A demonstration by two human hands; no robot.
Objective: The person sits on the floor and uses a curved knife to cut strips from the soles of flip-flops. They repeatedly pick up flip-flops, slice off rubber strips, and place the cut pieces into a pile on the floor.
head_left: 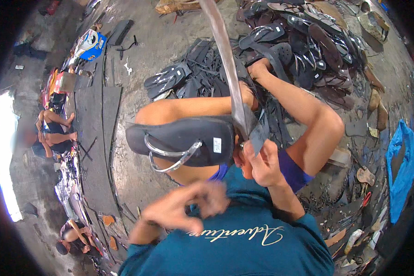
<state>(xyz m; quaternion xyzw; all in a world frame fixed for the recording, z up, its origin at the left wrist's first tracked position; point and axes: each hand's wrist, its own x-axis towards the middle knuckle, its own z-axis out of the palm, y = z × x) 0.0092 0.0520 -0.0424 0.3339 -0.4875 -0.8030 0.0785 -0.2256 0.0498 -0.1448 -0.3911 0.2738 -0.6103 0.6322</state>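
A black flip-flop with a clear, shiny thong strap and a white sticker lies sideways across my lap, its heel end near my right hand. My right hand is closed, thumb and fingers pinching a pointed dark rubber scrap. A long grey-brown strip runs from beside this hand up past the top edge; its kind is unclear. My left hand is blurred in front of my shirt, fingers curved and apart, with nothing visible in it. It is below the sandal, not touching it.
A heap of dark rubber offcuts lies beyond my legs, with a flip-flop pair beside it. Many sandals are piled at far right. A blue cloth lies right. Dark sheets cover floor at left, near two seated people.
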